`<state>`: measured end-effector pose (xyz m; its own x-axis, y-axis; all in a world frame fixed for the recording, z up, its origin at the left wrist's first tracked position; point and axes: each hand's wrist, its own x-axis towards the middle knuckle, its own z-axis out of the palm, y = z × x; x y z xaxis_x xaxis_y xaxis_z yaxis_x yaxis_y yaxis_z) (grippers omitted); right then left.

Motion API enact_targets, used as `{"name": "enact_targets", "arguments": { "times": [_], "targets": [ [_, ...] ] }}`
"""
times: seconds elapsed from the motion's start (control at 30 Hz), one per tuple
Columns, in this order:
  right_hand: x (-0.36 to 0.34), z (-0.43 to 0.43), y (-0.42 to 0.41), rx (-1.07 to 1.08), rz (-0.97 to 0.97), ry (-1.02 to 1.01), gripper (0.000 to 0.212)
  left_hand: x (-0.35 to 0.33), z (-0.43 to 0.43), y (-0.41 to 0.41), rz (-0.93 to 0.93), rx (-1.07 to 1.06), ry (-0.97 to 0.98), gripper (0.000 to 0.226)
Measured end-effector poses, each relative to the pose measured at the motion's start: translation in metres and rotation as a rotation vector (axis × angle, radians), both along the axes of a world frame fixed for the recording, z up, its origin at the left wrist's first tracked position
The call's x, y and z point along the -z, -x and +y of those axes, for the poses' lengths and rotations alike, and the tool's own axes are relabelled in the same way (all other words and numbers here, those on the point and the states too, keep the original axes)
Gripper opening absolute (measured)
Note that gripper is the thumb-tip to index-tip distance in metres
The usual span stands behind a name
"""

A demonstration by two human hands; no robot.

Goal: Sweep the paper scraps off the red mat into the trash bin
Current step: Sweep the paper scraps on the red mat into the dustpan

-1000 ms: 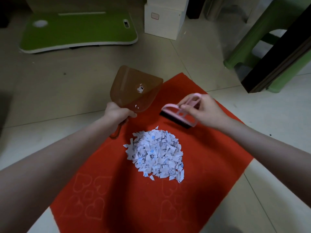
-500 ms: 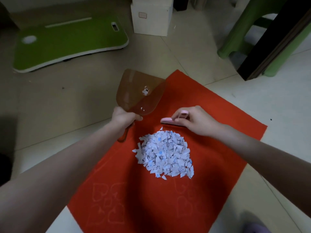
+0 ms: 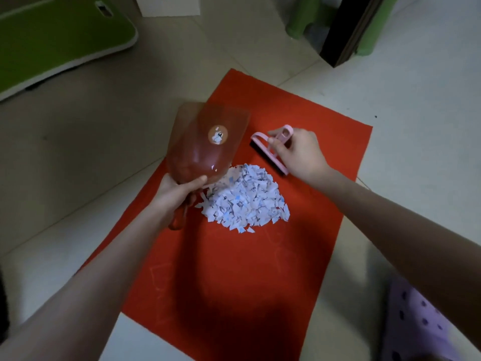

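Scraps: white and blue paper scraps [image 3: 244, 198] lie heaped near the middle of the red mat [image 3: 260, 282].
Dustpan: translucent brown dustpan [image 3: 208, 147], tilted up just left of the heap, a round sticker on it.
Left hand: left hand [image 3: 177, 191] clenches the dustpan's handle.
Brush: pink brush [image 3: 263, 145], bristles down on the mat beyond the heap.
Right hand: right hand [image 3: 299, 155] grips the brush handle.
Floor: pale tiles [image 3: 416, 100]; green board [image 3: 52, 35] far left.

Paper scraps [image 3: 244, 199]: small white and pale-blue pieces, heaped in one pile on the upper middle of the red mat [image 3: 234, 282]. Mat: rectangular, flat on the floor [image 3: 104, 152], with faint embossed outlines.
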<state>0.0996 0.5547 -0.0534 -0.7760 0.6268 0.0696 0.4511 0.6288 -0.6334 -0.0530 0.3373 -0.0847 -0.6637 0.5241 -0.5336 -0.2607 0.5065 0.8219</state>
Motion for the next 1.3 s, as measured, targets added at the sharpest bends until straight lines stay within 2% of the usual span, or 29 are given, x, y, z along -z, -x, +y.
{"name": "enact_targets", "arguments": {
  "times": [0.2, 0.43, 0.6, 0.7, 0.93, 1.03, 1.17, 1.23, 1.3],
  "targets": [
    [-0.003, 0.001, 0.007, 0.167, -0.132, -0.175, 0.027, 0.004, -0.045, 0.009, 0.047, 0.007, -0.036, 0.021],
    [0.010, -0.018, 0.038, 0.080, -0.088, -0.128, 0.031, -0.003, -0.096, -0.004, 0.057, 0.057, 0.107, 0.024],
    [0.006, -0.024, 0.058, 0.008, -0.076, -0.067, 0.027, -0.016, -0.132, -0.010, -0.024, 0.049, 0.178, 0.047],
    [0.004, -0.030, 0.069, -0.070, -0.135, -0.090, 0.038, -0.020, -0.147, -0.016, -0.040, 0.120, 0.265, 0.066],
    [0.018, -0.042, 0.088, -0.123, -0.278, -0.055, 0.056, -0.025, -0.176, -0.026, -0.068, 0.135, 0.345, 0.055],
    [0.017, -0.055, 0.091, -0.201, -0.322, -0.081, 0.049, -0.032, -0.189, -0.027, -0.098, 0.199, 0.425, 0.064],
    [0.018, -0.073, 0.086, -0.406, -0.388, -0.143, 0.034, -0.036, -0.201, -0.026, -0.152, 0.235, 0.503, 0.077],
    [0.017, -0.077, 0.075, -0.514, -0.425, -0.192, 0.018, -0.033, -0.201, -0.029, -0.171, 0.233, 0.511, 0.075],
    [0.016, -0.078, 0.065, -0.618, -0.440, -0.240, 0.017, -0.030, -0.197, -0.032, -0.169, 0.215, 0.510, 0.066]
  ]
}}
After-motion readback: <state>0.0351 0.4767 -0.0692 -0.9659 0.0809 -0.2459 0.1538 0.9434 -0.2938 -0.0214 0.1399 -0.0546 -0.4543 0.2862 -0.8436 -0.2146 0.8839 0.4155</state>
